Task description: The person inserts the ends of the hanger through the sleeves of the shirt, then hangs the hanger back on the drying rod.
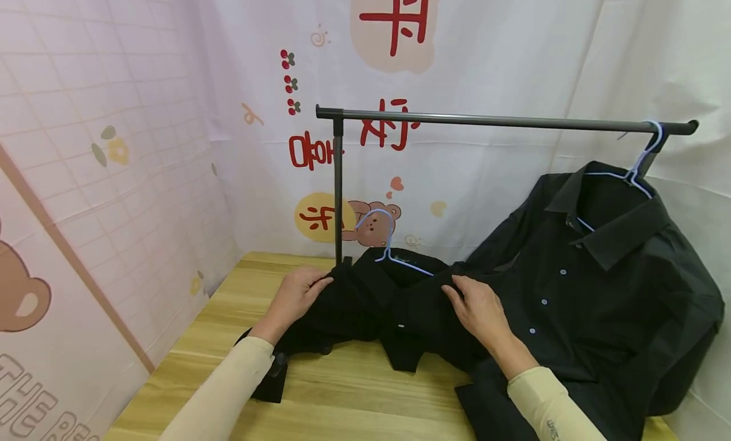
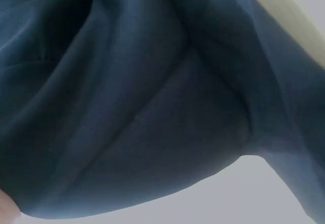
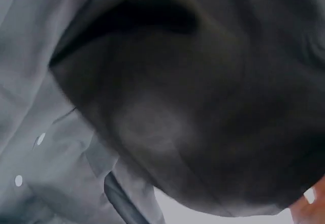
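A black shirt (image 1: 365, 301) is held up just above the table, its collar toward the rack. My left hand (image 1: 292, 299) grips its left shoulder, thumb on the near side of the cloth. At the other shoulder, my right hand (image 1: 484, 311) pinches the fabric between thumb and fingers. A pale blue hanger (image 1: 391, 235) sits inside the shirt, its hook standing up out of the collar. Dark cloth (image 2: 152, 107) fills most of the left wrist view, and a fold of black cloth (image 3: 177, 122) covers much of the right wrist view.
A dark metal rack (image 1: 502, 120) stands behind the shirt. At its right end hangs another black buttoned shirt (image 1: 594, 289) on a pale blue hanger (image 1: 645, 152). Beneath is a wood-grain table (image 1: 342, 403). Printed white curtains (image 1: 485, 54) enclose the back and left.
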Motion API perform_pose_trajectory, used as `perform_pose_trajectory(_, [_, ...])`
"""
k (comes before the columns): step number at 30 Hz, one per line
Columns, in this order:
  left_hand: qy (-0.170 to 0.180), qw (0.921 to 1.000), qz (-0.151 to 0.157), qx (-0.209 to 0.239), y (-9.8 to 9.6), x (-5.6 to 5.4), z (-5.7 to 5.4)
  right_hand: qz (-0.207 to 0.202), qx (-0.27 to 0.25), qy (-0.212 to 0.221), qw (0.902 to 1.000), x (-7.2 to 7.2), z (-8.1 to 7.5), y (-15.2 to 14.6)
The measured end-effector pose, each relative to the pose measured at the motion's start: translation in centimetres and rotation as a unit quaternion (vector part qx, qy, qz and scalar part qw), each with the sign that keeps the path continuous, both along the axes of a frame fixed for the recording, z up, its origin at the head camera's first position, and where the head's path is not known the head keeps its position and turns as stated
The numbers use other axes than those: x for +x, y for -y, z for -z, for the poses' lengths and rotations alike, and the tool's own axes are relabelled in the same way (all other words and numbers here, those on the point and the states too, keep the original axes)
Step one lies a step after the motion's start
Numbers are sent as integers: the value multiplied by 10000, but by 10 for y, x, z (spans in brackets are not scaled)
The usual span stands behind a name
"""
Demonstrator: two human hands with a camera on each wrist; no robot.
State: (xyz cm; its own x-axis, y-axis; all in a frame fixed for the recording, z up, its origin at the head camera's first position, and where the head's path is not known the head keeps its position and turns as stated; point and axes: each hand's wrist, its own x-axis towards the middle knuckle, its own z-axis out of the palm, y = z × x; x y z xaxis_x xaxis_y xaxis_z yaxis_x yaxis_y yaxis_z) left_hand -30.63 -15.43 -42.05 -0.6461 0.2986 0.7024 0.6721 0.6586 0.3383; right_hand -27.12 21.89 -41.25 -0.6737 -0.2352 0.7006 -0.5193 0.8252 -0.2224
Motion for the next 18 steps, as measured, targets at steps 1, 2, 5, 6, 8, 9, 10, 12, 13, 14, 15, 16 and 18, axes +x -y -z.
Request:
perform_pose_trajectory(1, [-7,10000,82,-18,-1,0,0,-140,-10,36,9999,-1,0,-1])
perform_pose_trajectory(2, [5,9999,155,-25,-3,1,0,-256,-52,38,9997,-1,1,-1])
perform_pose_trajectory(5, [130,9996,228,86,-6,2,2,-412,-250,-59,9988,-1,1,1])
perform_pose_trajectory(6, [207,9995,208,144,-6,3,3,-400,-308,-102,9987,-1,1,2])
perform_pose_trajectory(8, [386,9990,72,192,-2,3,5,-267,-451,-230,9984,0,0,1])
perform_pose_trajectory(9, [527,9983,-3,241,1,2,6,-175,-542,-283,9980,0,-1,0])
perform_pose_trajectory(10, [721,9968,-94,326,5,2,7,-65,-626,-332,9975,0,-1,-1])
perform_pose_trajectory(12, [1157,9913,-337,522,17,1,10,172,-782,-387,9960,0,-2,-6])
perform_pose_trajectory(13, [1391,9870,-456,659,23,0,11,271,-853,-411,9951,0,-3,-8])
perform_pose_trajectory(14, [1603,9819,-602,815,30,-1,12,339,-937,-418,9941,0,-3,-10])
perform_pose_trajectory(15, [1792,9758,-760,993,36,-1,13,401,-1012,-411,9932,0,-4,-12])
perform_pose_trajectory(16, [1876,9715,-946,1095,41,-2,14,444,-1066,-399,9925,0,-4,-14])
perform_pose_trajectory(18, [1859,9675,-1237,1184,49,-3,16,452,-1138,-371,9918,0,-5,-15])
